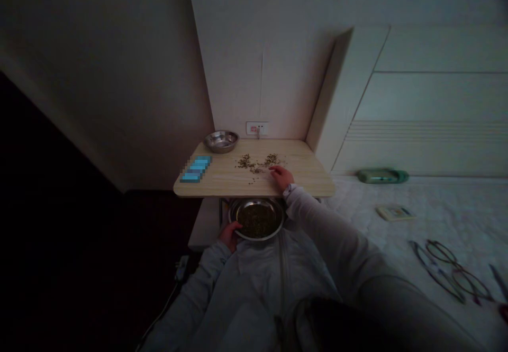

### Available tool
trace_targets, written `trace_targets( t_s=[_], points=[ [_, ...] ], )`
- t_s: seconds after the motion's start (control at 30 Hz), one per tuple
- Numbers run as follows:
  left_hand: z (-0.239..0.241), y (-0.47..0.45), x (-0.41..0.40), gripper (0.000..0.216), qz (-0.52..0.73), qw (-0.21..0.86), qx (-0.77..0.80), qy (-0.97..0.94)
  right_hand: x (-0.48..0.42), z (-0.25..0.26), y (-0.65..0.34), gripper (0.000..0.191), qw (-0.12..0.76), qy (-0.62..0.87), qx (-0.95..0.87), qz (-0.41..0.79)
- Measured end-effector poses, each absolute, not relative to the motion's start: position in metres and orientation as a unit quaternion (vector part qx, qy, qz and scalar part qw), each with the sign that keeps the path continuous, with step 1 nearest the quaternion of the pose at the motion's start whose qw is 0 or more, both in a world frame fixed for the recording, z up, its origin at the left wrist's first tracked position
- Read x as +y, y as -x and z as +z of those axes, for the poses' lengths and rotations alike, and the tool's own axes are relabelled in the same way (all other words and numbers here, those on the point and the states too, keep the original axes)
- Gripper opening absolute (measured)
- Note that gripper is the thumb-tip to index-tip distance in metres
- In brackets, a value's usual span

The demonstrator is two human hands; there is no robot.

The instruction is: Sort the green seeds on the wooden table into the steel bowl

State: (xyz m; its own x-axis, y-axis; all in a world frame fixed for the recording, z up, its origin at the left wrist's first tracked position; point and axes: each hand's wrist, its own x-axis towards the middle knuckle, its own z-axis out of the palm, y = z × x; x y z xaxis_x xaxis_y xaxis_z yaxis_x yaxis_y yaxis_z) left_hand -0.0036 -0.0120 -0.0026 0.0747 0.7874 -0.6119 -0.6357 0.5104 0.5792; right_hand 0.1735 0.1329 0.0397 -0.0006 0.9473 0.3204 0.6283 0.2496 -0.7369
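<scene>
My left hand (230,235) grips the near left rim of a round metal bowl (257,237), its thumb over the edge. Dark, seed-like bits (257,219) cover the bowl's bottom, and it rests at my lap just below the table edge. On the small wooden table (222,182), my right hand (281,177) has its fingers bent together beside scattered seed-like bits (246,161). Another small pile (272,159) lies just beyond its fingertips. Whatever those fingers pinch is too small to make out.
A second metal bowl (221,141) stands at the table's back left, behind a pixelated blue phone-like rectangle (196,169). A wall socket (257,128) is behind the table. On the bed at right lie a green case (382,176), a small pack (396,213) and eyeglasses (456,270).
</scene>
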Motion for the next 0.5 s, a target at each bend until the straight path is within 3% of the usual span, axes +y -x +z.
trace_targets(
  t_s=[0.5],
  points=[
    [-0.005, 0.003, -0.010, 0.039, 0.525, 0.703, 0.474, -0.072, 0.121, 0.043, -0.154, 0.023, 0.361, 0.531, -0.722, 0.259]
  ],
)
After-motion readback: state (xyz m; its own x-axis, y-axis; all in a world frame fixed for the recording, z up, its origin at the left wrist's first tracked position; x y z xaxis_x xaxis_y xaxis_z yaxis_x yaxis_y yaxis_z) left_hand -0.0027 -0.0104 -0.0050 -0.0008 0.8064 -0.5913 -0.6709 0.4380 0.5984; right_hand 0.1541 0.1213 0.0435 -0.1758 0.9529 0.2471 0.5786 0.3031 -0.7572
